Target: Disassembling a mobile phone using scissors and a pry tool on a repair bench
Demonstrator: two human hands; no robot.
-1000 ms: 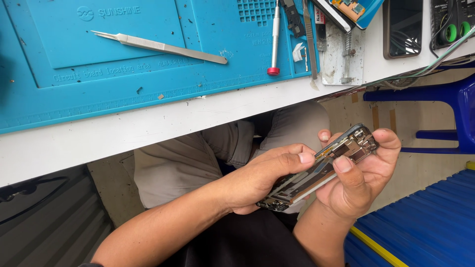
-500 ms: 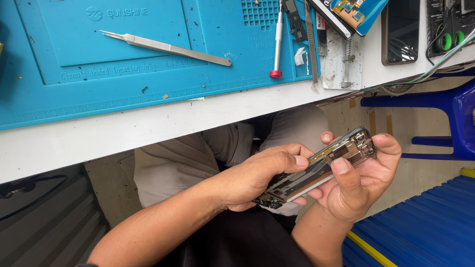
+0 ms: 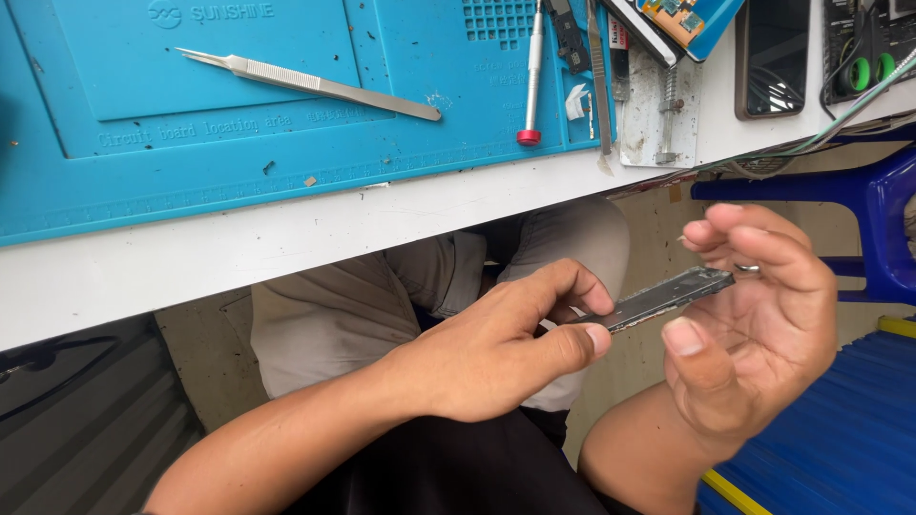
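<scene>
Below the table edge, my left hand (image 3: 487, 362) pinches the near end of a thin dark phone frame (image 3: 658, 298) between thumb and forefinger. The frame is seen edge-on and slopes up to the right. My right hand (image 3: 763, 324) is spread open beside its far end, palm facing left and thumb loose under it. The frame's tip just meets the fingers near a ring. My lap is behind both hands.
A blue work mat (image 3: 191, 162) covers the white table (image 3: 286, 238) above. It carries steel tweezers (image 3: 315, 84), a red-capped screwdriver (image 3: 530, 72) and other small tools. A dark phone (image 3: 773, 52) lies at the back right. A blue plastic stool (image 3: 878, 210) stands to the right.
My right hand has let go of the frame and spread open. The frame has turned flatter and is now held by my left hand alone.
</scene>
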